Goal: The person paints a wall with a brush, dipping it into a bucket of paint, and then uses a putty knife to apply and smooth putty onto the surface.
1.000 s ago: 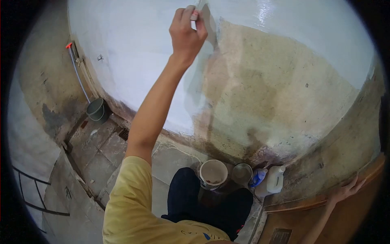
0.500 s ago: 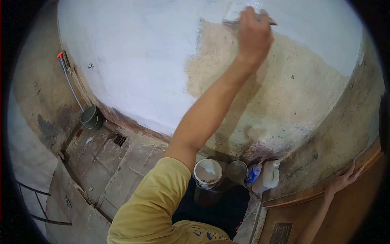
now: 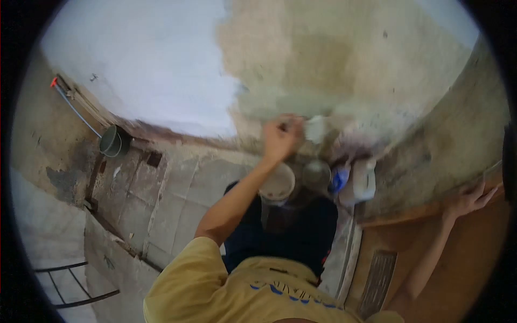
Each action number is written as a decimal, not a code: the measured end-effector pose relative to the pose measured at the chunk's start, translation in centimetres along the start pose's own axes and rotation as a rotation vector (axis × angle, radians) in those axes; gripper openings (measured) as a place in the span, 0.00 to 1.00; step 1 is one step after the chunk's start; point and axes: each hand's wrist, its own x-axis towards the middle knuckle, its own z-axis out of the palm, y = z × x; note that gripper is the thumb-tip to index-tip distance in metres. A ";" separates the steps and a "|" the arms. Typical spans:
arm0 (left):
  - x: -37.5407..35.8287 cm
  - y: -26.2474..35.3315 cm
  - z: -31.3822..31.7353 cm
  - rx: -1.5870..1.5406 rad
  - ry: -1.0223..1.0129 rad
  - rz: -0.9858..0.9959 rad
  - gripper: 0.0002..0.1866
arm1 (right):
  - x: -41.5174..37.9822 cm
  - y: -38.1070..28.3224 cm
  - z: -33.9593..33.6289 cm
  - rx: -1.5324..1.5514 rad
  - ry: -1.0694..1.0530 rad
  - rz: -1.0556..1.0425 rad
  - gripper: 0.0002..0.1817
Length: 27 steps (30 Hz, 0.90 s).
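My left hand [image 3: 283, 137] is closed around a paintbrush, blurred by motion, low in front of the wall. The brush's white, paint-covered head [image 3: 315, 129] points to the right, over the bare beige part of the wall [image 3: 323, 64]. Just below the hand stands a white paint bucket [image 3: 278, 185], partly covered by my forearm. Off to the right, my right hand [image 3: 469, 200] rests with fingers stretched out along the top edge of a brown wooden panel [image 3: 431, 215].
White paint [image 3: 145, 64] covers the wall's left part. Beside the paint bucket stand a grey container [image 3: 316, 175], a blue bottle [image 3: 339, 178] and a white jug [image 3: 364, 182]. A dark bucket [image 3: 114, 141] sits in the left corner, near a blue stick [image 3: 78, 112] with a red end.
My left hand has come down from high on the wall with the brush, to just above the containers. The view has tilted down; my right hand stays on the panel's edge.
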 end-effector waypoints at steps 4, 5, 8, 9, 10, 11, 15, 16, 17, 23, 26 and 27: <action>-8.5 -7.8 -7.3 0.106 0.113 -0.460 0.14 | -1.7 4.3 2.1 -0.048 -0.102 -0.086 0.20; -10.3 -9.4 -8.6 0.179 0.123 -0.496 0.13 | -2.0 5.5 2.7 -0.027 -0.056 -0.076 0.14; -12.7 -10.8 -9.5 0.460 -0.032 -0.512 0.12 | -2.5 7.5 4.1 -0.051 0.040 -0.118 0.05; -13.0 -11.1 -9.4 0.651 -0.188 -0.469 0.10 | -2.5 8.0 4.6 -0.073 0.048 -0.139 0.04; -13.4 -11.9 -8.9 0.653 -0.201 -0.480 0.10 | -2.4 8.3 4.7 -0.101 0.066 -0.173 0.04; -13.7 -13.4 -7.9 0.678 -0.282 -0.382 0.10 | -2.3 8.8 4.9 -0.125 0.077 -0.198 0.03; -14.2 -21.0 -4.9 0.741 -0.553 -0.198 0.08 | -2.8 10.7 5.2 -0.228 0.071 -0.301 0.04; -14.3 -22.7 -4.5 0.734 -0.562 -0.196 0.08 | -3.3 11.6 5.6 -0.238 0.067 -0.306 0.04; -14.4 -24.3 -4.2 0.796 -0.637 -0.219 0.08 | -4.1 12.6 6.0 -0.235 -0.010 -0.240 0.05; -16.9 -28.8 -5.0 0.869 -0.779 -0.226 0.08 | -3.4 10.9 4.4 -0.188 0.025 -0.216 0.09; -16.1 -25.9 -5.9 0.863 -0.637 -0.359 0.09 | -3.0 11.0 4.5 -0.176 0.054 -0.241 0.11; -15.7 -24.6 -6.5 0.784 -0.547 -0.349 0.10 | -3.0 11.2 4.6 -0.170 0.059 -0.247 0.11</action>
